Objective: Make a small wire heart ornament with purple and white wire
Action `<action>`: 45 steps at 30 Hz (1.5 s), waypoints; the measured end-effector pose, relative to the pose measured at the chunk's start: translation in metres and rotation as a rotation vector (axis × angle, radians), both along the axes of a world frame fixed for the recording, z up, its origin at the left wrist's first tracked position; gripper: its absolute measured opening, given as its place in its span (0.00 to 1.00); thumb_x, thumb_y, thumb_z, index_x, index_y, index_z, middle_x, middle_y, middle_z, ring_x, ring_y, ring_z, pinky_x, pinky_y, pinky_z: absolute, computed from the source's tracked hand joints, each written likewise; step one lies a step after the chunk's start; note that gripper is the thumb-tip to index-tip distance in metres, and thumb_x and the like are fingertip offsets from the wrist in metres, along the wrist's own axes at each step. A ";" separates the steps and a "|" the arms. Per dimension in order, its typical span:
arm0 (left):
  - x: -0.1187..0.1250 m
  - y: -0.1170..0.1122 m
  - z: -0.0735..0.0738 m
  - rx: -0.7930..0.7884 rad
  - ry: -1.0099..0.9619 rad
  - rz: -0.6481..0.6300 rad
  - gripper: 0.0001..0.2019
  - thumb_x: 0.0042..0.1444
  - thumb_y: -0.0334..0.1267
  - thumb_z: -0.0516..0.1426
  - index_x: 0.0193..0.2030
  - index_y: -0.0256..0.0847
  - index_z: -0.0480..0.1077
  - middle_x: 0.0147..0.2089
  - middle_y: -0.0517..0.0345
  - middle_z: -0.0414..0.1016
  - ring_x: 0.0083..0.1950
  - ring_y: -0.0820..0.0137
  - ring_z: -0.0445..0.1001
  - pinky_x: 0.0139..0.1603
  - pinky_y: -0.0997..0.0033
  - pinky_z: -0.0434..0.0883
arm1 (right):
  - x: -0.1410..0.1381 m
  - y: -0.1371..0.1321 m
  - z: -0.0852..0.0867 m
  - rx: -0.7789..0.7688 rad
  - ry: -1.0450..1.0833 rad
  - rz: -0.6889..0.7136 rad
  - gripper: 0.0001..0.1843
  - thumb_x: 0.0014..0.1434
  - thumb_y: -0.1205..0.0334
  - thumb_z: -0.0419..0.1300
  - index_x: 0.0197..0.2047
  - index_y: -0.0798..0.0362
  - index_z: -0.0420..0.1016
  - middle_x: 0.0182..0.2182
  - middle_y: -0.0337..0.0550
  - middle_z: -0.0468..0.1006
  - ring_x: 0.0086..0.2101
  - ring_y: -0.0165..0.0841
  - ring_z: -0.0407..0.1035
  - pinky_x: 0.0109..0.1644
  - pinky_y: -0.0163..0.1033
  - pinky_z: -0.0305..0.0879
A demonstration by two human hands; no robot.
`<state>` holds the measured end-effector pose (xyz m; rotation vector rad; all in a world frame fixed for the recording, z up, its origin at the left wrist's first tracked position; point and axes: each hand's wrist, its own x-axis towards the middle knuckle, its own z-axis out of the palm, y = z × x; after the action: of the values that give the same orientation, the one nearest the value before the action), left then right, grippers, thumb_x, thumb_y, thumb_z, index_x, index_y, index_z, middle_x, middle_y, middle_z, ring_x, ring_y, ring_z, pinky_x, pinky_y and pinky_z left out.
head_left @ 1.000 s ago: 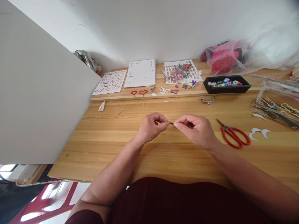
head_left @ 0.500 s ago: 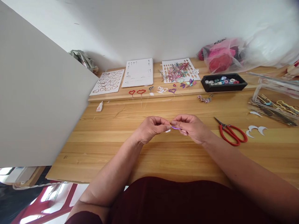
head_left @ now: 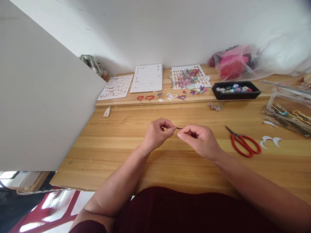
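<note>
My left hand [head_left: 159,133] pinches one end of a small, thin, dark purple strip [head_left: 178,128] between thumb and index finger. The strip reaches across to my right hand [head_left: 198,139] and goes out of sight behind its index finger. The right thumb and index finger are pressed together just below the strip; whatever they grip is too small or hidden to see. Both hands hover over the middle of the wooden table [head_left: 165,168]. Red-handled scissors [head_left: 244,144] lie to the right of my right hand, blades slightly apart.
A raised board holds wire-stemmed red hearts [head_left: 149,97], a purple heart [head_left: 181,97], white cutout sheets [head_left: 116,87] and shiny flowers [head_left: 186,78]. A black tray [head_left: 235,96] contains thread spools. White crescents [head_left: 267,138] and a clear box [head_left: 269,102] lie right; a glue bottle [head_left: 107,112] left.
My right hand has shifted slightly right and its fingers now sit lower. The purple piece looks turned, showing as a thin dark line. The white bit under my left fingertips is hidden.
</note>
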<state>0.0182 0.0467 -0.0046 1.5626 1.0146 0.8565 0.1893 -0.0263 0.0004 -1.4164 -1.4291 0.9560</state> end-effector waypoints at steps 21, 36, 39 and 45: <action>0.003 0.002 -0.003 -0.225 -0.222 -0.002 0.13 0.44 0.44 0.69 0.29 0.36 0.75 0.30 0.58 0.75 0.30 0.77 0.66 0.32 0.73 0.62 | -0.002 0.008 -0.010 -0.253 0.325 0.041 0.15 0.51 0.51 0.69 0.26 0.54 0.74 0.18 0.33 0.66 0.17 0.22 0.51 0.21 0.34 0.45; -0.004 -0.004 0.008 -0.257 -0.055 -0.297 0.12 0.47 0.42 0.67 0.31 0.35 0.76 0.30 0.57 0.74 0.30 0.76 0.66 0.32 0.73 0.62 | 0.017 0.012 0.003 0.012 -0.020 -0.029 0.13 0.55 0.52 0.66 0.31 0.54 0.81 0.23 0.40 0.75 0.24 0.28 0.60 0.27 0.36 0.56; -0.004 -0.004 0.009 -0.300 -0.104 -0.311 0.12 0.46 0.42 0.68 0.31 0.34 0.77 0.30 0.56 0.74 0.30 0.75 0.66 0.33 0.72 0.62 | 0.016 0.016 0.000 -0.069 0.133 -0.019 0.16 0.51 0.48 0.68 0.31 0.54 0.80 0.22 0.39 0.74 0.23 0.27 0.60 0.25 0.35 0.55; -0.003 -0.003 0.008 -0.324 -0.113 -0.299 0.11 0.46 0.40 0.68 0.30 0.34 0.77 0.29 0.58 0.74 0.29 0.76 0.65 0.33 0.72 0.62 | 0.010 0.016 -0.002 -0.118 0.272 -0.026 0.18 0.48 0.46 0.70 0.30 0.55 0.79 0.19 0.37 0.72 0.20 0.25 0.57 0.23 0.34 0.52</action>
<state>0.0150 0.0438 0.0033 1.3298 0.7697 0.5364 0.1998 -0.0105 -0.0014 -1.3277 -1.1668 1.1833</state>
